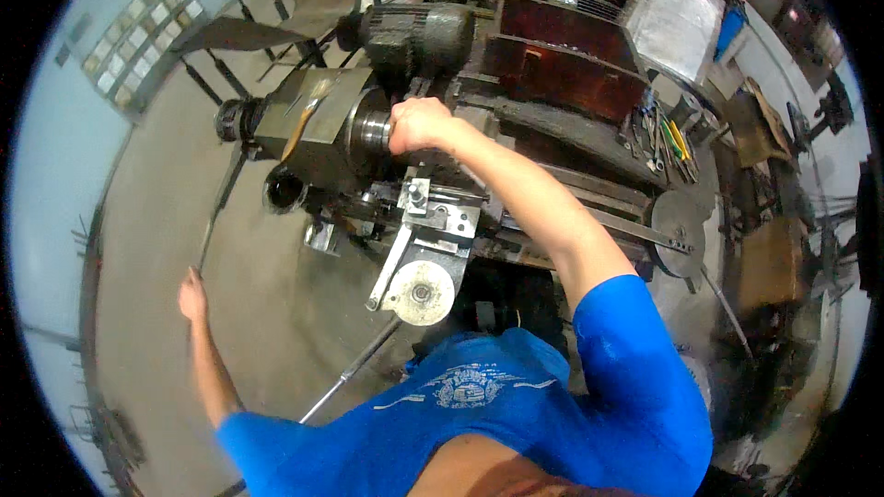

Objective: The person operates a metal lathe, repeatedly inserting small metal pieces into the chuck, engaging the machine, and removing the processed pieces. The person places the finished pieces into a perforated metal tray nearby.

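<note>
Beside open floor, closing left fingers round slim lever; curling right fingers at shiny ringed spindle, unclear whether gripping.

I'm seeing lots of room over the floor beside my left hand. A metal block and a pale wheel are standing between my right hand and me.

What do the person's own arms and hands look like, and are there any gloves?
Both arms come out of short, bright blue fabric sleeves, and the forearms are bare below them. The left hand and right hand have five-fingered human shapes, and no gloves show.
</note>
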`<action>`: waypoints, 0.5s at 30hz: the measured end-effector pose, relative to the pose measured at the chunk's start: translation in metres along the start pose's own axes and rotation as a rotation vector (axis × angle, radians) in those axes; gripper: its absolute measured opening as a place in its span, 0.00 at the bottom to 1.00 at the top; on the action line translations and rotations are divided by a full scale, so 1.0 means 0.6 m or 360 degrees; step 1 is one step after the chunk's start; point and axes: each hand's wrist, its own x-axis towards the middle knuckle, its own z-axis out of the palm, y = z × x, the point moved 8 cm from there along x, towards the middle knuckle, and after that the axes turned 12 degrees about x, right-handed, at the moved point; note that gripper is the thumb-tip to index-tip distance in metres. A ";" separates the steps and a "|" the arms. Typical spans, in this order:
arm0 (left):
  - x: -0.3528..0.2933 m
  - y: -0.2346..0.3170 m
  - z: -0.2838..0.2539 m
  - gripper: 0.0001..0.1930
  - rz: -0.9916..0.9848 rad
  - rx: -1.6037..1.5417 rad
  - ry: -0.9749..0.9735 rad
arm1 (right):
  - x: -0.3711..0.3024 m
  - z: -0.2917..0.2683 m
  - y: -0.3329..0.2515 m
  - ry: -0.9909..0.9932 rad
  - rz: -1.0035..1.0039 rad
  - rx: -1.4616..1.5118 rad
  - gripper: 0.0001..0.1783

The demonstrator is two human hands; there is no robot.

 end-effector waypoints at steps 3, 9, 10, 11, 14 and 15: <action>-0.110 0.017 -0.023 0.32 -0.0095 -0.0104 -0.0216 | -0.001 0.004 -0.020 -0.0041 -0.0057 -0.0081 0.18; -0.201 0.103 -0.062 0.21 0.0066 -0.0039 -0.0084 | -0.009 -0.022 0.004 0.0220 -0.0016 -0.0004 0.17; -0.188 0.096 -0.042 0.21 0.0082 -0.0077 -0.0222 | -0.016 -0.038 0.009 0.0309 -0.0023 0.0038 0.16; -0.178 0.097 -0.035 0.20 0.0244 -0.0144 -0.0287 | -0.020 -0.067 0.031 0.0349 0.0100 0.0103 0.16; -0.167 0.126 -0.044 0.12 0.0526 -0.0359 -0.0676 | -0.071 -0.168 0.131 0.0599 0.0286 0.0277 0.18; -0.148 0.135 -0.034 0.08 0.0510 -0.0519 -0.0681 | -0.080 -0.188 0.180 0.0599 0.0465 0.0231 0.16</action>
